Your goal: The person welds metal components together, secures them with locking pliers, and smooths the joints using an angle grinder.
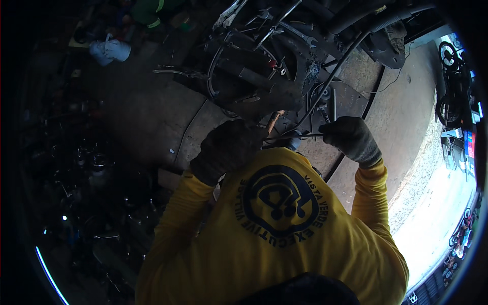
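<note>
Both my hands wear dark work gloves under yellow sleeves. A thin dark rod [305, 135] stretches roughly level between them, in front of my chest. My left hand [227, 150] is closed at the rod's left end; its fingers are mostly lost in shadow. At the other end my right hand [352, 139] pinches the rod between thumb and fingers. Just beyond the rod, close to my left hand, an orange-brown bar or handle [275, 122] stands at a slant. A grey rounded piece [294, 141] shows just below the rod, partly hidden by my shirt.
Ahead lies a heap of metal parts, with an open-ended wrench [300, 33] and a curved metal band [212, 68]. A thick black cable [338, 68] runs down toward my hands. A pale blue-white object [110, 50] lies far left. Motorcycles [448, 86] stand at the right, beside bright ground.
</note>
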The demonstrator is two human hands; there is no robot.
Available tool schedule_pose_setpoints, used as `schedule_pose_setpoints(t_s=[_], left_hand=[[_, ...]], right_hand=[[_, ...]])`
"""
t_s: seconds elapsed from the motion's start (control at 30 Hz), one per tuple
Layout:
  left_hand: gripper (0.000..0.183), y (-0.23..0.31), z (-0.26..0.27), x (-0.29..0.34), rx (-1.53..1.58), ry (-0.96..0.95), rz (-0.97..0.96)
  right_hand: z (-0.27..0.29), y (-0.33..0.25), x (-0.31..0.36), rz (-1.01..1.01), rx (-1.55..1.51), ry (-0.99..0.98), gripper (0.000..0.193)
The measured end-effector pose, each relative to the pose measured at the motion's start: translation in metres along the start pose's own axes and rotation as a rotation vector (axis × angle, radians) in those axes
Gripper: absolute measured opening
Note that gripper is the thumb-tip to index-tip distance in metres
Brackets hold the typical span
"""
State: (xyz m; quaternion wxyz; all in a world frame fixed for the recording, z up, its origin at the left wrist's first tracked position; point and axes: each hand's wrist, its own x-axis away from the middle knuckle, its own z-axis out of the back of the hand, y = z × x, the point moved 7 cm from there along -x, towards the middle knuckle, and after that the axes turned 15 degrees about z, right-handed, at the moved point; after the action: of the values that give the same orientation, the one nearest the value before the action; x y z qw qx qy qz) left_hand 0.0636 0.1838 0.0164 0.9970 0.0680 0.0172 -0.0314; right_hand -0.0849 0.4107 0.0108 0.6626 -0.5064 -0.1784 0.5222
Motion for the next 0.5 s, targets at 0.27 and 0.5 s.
schedule_pose_setpoints(t_s=[0.27,0.5], left_hand=[[0.021,-0.002,0.014,-0.001,0.184,-0.013,0.253],[0.020,-0.017,0.016,-0.004,0.129,0.050,0.189]], right_hand=[[0.016,0.029,-0.010,-0.118,0.141,0.407,0.059],[-0.045,0.052,0.015,-0.481,-0.390,0.468,0.048]])
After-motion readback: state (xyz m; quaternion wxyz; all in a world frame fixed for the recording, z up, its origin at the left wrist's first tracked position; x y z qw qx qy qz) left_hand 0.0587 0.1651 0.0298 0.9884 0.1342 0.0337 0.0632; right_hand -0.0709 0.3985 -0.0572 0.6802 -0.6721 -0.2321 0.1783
